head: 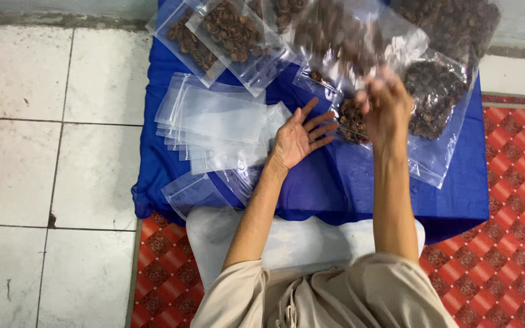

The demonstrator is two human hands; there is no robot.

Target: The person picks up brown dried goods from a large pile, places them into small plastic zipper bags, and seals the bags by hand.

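Overhead view of a person seated at a blue cloth [360, 188] spread on the floor; all positions are given relative to this cloth.

Right hand [386, 104]: raised above the far middle of the cloth and blurred by motion. Its fingers are bunched downward around the lower edge of a clear plastic bag [347, 36] holding dark brown dried pieces, which hangs in the air above the cloth's far edge. The bag's body rises beyond the fingertips; how firmly the fingers pinch it cannot be told through the blur.

Left hand [299, 136]: lies palm up near the centre of the cloth, fingers spread wide and holding nothing. Its fingertips point toward a small filled bag [352, 121] of the same brown pieces, which rests just beside them, directly beneath the right hand.

Containers: a stack of empty clear zip bags [214, 121] fans out on the left part of the cloth, just beside the left hand's wrist side, with one more empty bag [192, 193] at the cloth's near left edge. Filled bags [226, 30] of brown pieces lie at the far left corner; a larger filled bag [435, 91] lies on the right part, touching the small one.

Surroundings: a red patterned mat [505, 212] to the cloth's right and near side; pale floor tiles [50, 152] to its left.
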